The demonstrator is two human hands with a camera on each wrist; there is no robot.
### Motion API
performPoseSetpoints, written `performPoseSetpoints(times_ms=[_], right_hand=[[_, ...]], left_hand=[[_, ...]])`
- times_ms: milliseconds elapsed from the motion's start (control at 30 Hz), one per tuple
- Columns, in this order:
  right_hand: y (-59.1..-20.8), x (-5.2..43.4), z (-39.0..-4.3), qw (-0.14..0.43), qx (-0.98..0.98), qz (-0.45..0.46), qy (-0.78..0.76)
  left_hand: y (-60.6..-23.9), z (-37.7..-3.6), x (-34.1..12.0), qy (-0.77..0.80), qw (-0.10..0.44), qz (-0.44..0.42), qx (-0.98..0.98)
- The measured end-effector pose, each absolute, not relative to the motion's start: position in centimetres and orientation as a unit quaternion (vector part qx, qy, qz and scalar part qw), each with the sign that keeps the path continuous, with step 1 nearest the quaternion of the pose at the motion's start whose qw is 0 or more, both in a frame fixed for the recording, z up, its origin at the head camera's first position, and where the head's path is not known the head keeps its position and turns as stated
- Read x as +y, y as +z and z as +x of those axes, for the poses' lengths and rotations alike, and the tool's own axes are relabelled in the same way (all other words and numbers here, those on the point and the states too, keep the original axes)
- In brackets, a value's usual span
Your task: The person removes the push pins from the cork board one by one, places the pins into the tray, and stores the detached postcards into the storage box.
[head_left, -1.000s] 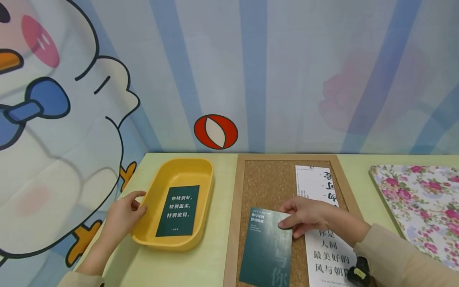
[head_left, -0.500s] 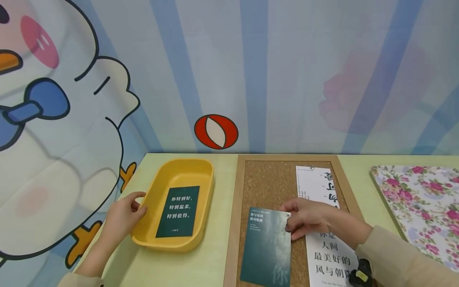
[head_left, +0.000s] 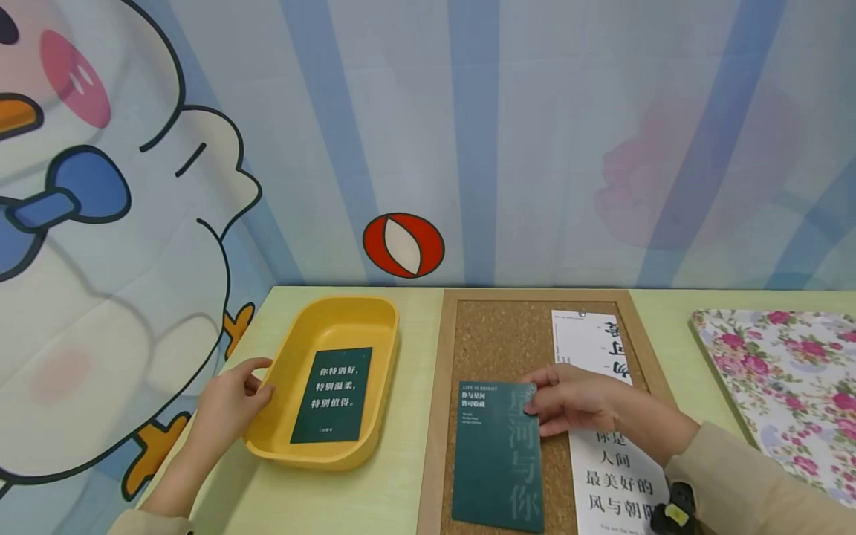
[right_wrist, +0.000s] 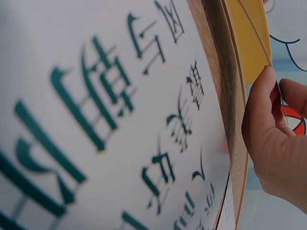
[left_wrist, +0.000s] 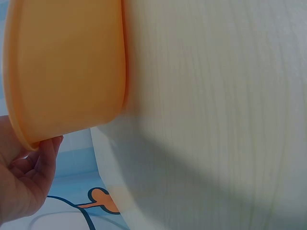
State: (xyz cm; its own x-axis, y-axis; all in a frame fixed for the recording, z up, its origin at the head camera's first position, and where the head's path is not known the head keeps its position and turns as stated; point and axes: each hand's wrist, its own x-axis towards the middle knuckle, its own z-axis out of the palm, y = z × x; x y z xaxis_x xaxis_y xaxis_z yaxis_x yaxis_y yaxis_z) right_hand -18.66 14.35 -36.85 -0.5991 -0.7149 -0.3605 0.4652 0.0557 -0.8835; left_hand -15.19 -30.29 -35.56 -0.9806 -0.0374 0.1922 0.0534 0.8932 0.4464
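My right hand [head_left: 568, 400] pinches the top right corner of a dark green card [head_left: 498, 455] that lies over the cork board [head_left: 498, 342]. In the right wrist view the right hand's fingers [right_wrist: 268, 124] close on the card's thin edge. A white card with large dark characters [head_left: 602, 438] [right_wrist: 105, 120] is pinned to the board under my right wrist. My left hand [head_left: 230, 405] holds the left rim of a yellow tray [head_left: 334, 327] [left_wrist: 62, 67], fingers [left_wrist: 33, 167] curled around the rim. A second dark green card [head_left: 332, 394] lies flat inside the tray.
A floral-patterned board [head_left: 782, 386] lies at the right on the pale green table [head_left: 348, 498]. A cartoon backdrop [head_left: 428, 141] rises right behind the table. A small black and yellow object [head_left: 672, 509] sits at my right wrist.
My right hand has shifted the dark green card slightly left and straightened it on the cork board, so its large characters now show. My left hand and the tray have stayed still.
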Motion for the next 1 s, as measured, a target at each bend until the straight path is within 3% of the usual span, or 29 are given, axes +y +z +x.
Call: performPoseSetpoints(times_ms=[1000], right_hand=[[-36.1,14.7,-19.0,0.406,0.571,-0.096,-0.707]], left_hand=[[-35.5,-15.1,-30.3,-0.234,0.106,-0.011,-0.966]])
